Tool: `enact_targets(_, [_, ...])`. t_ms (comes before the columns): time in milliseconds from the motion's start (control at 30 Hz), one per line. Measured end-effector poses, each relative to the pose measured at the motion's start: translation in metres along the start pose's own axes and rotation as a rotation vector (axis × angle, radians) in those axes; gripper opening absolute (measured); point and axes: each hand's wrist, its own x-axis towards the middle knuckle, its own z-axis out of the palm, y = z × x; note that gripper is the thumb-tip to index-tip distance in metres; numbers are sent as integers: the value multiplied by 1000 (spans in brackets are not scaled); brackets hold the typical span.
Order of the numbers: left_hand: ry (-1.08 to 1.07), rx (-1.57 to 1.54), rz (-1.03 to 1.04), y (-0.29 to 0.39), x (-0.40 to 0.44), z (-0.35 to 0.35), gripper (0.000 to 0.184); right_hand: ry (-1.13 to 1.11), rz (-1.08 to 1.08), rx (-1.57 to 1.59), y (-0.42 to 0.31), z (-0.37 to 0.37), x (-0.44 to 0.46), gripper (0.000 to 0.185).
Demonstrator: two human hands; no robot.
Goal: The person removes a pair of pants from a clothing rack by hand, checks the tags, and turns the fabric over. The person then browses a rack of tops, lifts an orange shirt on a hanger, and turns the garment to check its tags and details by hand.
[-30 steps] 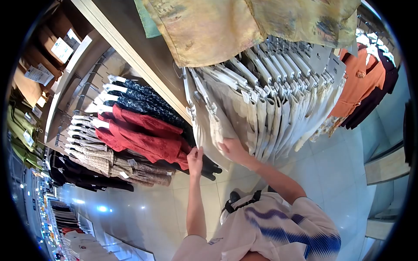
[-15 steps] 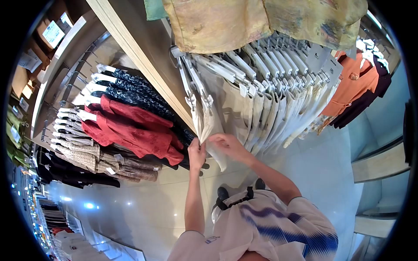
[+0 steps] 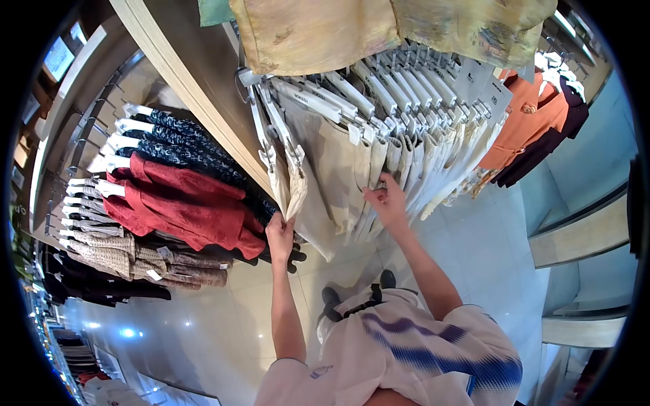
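Note:
My left hand pinches the lower part of a cream pair of trousers, which hangs by clips from a white hanger at the rack's left end. Next to it hangs a dense row of beige and off-white trousers on white clip hangers. My right hand is at the front of that row, its fingers loosely bent and apart. Its fingertips are close to the cloth; whether they touch it I cannot tell. A yellowish patterned garment hangs above and covers part of the rail.
A wooden panel edge separates this rack from red tops and dark patterned garments at left. Orange garments hang at right. Pale shelves stand at the right, above a tiled floor.
My right hand has moved right, away from my left hand, to the front of the trouser row. My left hand keeps hold of the cream trousers. The view has shifted slightly.

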Motion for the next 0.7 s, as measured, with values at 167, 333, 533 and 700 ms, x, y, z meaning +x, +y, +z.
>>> enact_targets(167, [-82, -63, -69, -12, -2, 7, 31, 40, -7, -207, 8, 3, 21, 30])
enact_targets(333, [-117, -65, -34, -4, -2, 14, 27, -59, -181, -320, -9, 20, 9, 29])
enact_targets(533, [-211, -139, -8, 26, -6, 25, 23, -35, -458, -260, -30, 44, -7, 26])
enact_targets(700, [-135, -130, 237, 107, -7, 28, 45, -258, -403, -172, -37, 48, -20, 34])
